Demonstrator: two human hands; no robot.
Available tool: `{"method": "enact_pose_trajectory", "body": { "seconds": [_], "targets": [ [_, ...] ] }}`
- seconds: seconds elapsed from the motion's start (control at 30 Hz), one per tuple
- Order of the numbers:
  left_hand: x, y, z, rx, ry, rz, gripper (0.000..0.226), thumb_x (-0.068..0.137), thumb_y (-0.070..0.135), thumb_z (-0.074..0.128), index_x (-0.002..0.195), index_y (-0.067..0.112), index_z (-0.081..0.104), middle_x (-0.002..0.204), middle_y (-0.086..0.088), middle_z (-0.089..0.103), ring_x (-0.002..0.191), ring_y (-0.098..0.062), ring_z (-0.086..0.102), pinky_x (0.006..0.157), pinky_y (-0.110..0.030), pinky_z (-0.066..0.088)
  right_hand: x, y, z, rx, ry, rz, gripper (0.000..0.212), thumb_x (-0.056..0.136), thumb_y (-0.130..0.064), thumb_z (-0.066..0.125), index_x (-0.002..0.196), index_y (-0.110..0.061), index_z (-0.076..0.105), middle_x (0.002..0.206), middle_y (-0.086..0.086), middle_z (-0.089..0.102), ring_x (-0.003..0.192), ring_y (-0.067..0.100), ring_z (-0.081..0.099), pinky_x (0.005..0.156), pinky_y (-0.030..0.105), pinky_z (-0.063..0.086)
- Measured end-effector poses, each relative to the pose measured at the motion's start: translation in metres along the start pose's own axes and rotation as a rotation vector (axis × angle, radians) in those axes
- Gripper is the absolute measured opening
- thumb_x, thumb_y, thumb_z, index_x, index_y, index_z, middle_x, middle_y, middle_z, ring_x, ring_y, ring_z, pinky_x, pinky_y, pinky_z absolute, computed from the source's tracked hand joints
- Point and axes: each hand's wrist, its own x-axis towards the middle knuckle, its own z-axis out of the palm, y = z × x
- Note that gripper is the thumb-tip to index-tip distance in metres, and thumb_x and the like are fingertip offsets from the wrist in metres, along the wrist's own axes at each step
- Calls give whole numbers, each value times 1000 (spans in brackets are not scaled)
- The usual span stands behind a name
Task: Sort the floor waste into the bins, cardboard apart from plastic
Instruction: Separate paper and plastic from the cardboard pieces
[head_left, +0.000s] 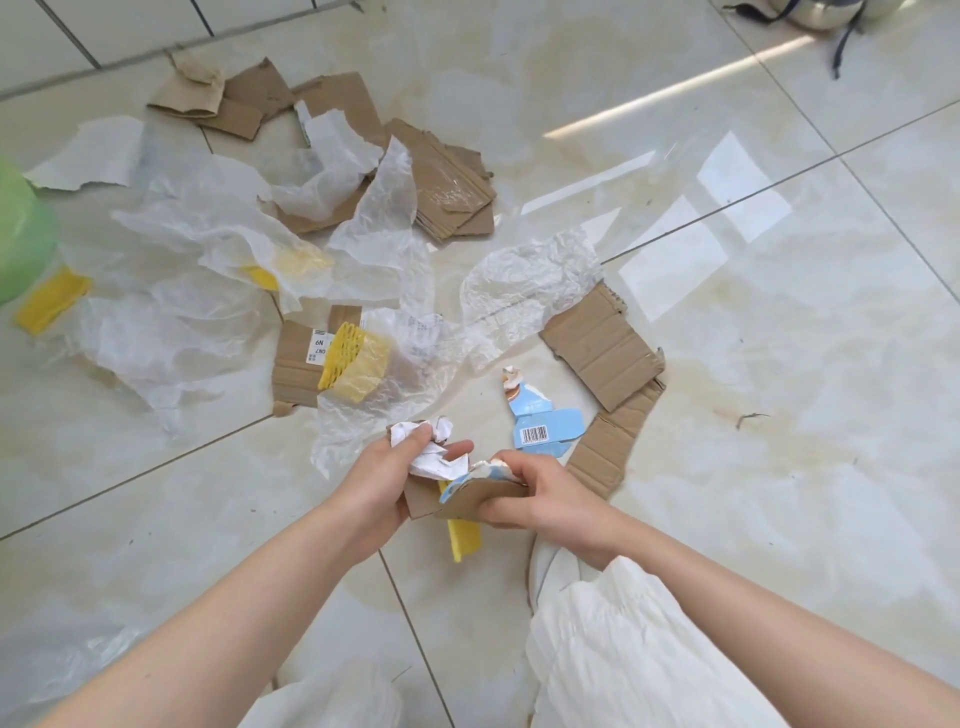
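My left hand (387, 480) grips a bundle of crumpled white paper (434, 457) and a brown cardboard scrap (421, 501). My right hand (540, 493) pinches another cardboard piece (480, 501) with a light blue printed face, held against that bundle. Below my hands a yellow foam strip (465, 538) lies on the floor tiles. A blue carton scrap with a barcode (543, 426) lies just beyond my right hand, beside two brown cardboard pieces (602, 345). Further off lie crumpled translucent plastic sheets (208, 249) and more torn cardboard (447, 176).
A green bin (23, 228) shows at the left edge. Yellow foam netting (353, 361) rests on a labelled cardboard piece (296, 364). A clear plastic film (701, 208) covers tiles to the right. My white-trousered knee (623, 639) fills the lower right.
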Motion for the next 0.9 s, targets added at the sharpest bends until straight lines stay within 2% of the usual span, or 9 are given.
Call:
{"method": "enact_pose_trajectory", "body": {
  "seconds": [0.1,0.2,0.33,0.43,0.53,0.63,0.73,0.83,0.9],
  "targets": [
    [2,1,-1,-45,-15,11,25,101,25,41,116,8,52,109,-12,72,101,-27,69,81,-38,56,1,-1,2,160,-21,41,21,77,-8,68,97,-11,62,89,3,62,85,13,61,89,41,53],
    [2,1,1,-131,-25,15,22,102,25,38,111,9,51,110,-13,71,97,-27,70,70,-34,58,2,0,0,244,-24,88,28,83,-5,67,107,-20,63,103,-2,67,99,13,65,91,44,54],
    [5,-1,2,-178,-14,23,25,102,26,39,117,9,49,111,-13,71,103,-29,67,79,-39,56,4,2,-1,237,-7,115,34,84,-5,68,116,-14,60,103,1,66,97,13,65,90,41,54],
    [7,1,0,-138,-15,33,24,102,27,39,115,10,50,112,-12,71,106,-26,67,83,-38,54,5,4,-1,251,3,110,30,84,-5,68,114,-8,61,100,6,65,91,18,64,88,42,53],
    [10,4,-2,-42,-13,71,22,101,28,41,111,12,51,112,-11,70,105,-25,67,86,-42,54,3,3,-3,142,26,100,34,76,-18,74,104,-3,61,88,7,61,82,19,60,76,40,50],
    [15,14,-2,52,66,154,26,100,27,44,117,9,54,108,-10,72,101,-24,69,90,-47,52,2,4,-8,-65,51,81,23,74,-20,75,82,-6,58,72,-2,56,67,7,55,67,26,46],
    [19,29,2,150,103,202,24,97,25,50,115,12,59,101,-7,72,90,-21,71,78,-41,54,-2,0,-11,-215,39,61,16,76,-19,75,77,-20,59,66,-13,57,59,-1,53,58,15,41],
    [22,39,11,247,72,197,22,95,22,56,112,9,61,94,-8,69,80,-19,70,65,-35,57,-4,-8,-21,-268,97,45,13,74,-24,75,80,-19,65,75,-7,65,69,7,60,66,25,46],
    [22,45,19,369,47,176,17,93,22,59,106,10,63,90,-10,70,74,-20,69,62,-34,57,-5,-13,-35,-256,150,50,12,76,-21,74,77,-17,63,71,-5,63,65,10,58,62,27,46]
  ]
}}
